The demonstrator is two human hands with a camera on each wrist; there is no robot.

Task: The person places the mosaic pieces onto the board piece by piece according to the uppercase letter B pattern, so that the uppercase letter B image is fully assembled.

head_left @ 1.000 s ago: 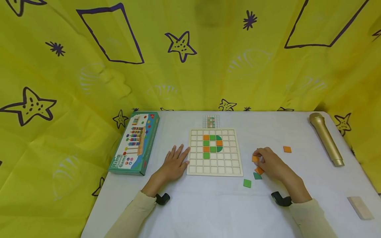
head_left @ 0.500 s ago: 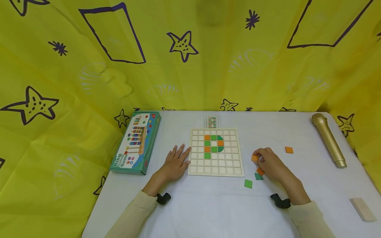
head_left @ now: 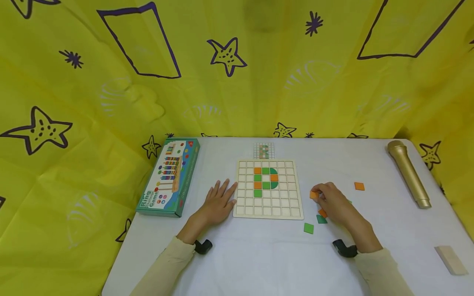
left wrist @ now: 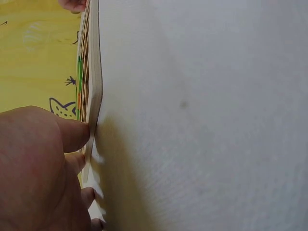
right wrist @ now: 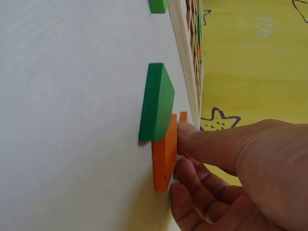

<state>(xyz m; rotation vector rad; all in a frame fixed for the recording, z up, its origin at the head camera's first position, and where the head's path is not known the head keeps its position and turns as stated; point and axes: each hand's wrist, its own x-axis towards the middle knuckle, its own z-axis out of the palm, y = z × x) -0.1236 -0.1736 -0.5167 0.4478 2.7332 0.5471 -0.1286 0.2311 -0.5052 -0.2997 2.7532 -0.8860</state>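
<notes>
My left hand [head_left: 215,206] lies with spread fingers on the table, thumb and fingertips touching the left edge of the wooden grid board [head_left: 268,213]. Orange and green tiles sit in some of its squares, in a P-like shape. To the right of the board, my right hand [head_left: 334,202] pinches an orange square tile [head_left: 313,195] between thumb and fingers. Below that hand lie another orange tile [right wrist: 166,163], a dark green tile [right wrist: 156,103] touching it in the right wrist view, and a light green square tile [head_left: 309,228]. A sliver of green shows behind the hand.
A small pattern card [head_left: 264,151] lies behind the board. At left is a ring game box [head_left: 168,176]. Toward the right are a loose orange tile [head_left: 359,186], a gold microphone [head_left: 409,174] and a pale block [head_left: 451,260]. A yellow curtain [head_left: 259,98] hangs behind the table.
My right hand has shifted slightly left, toward the board, with the orange tile. A bit of green has come into view behind it. The left hand stays at the board's edge.
</notes>
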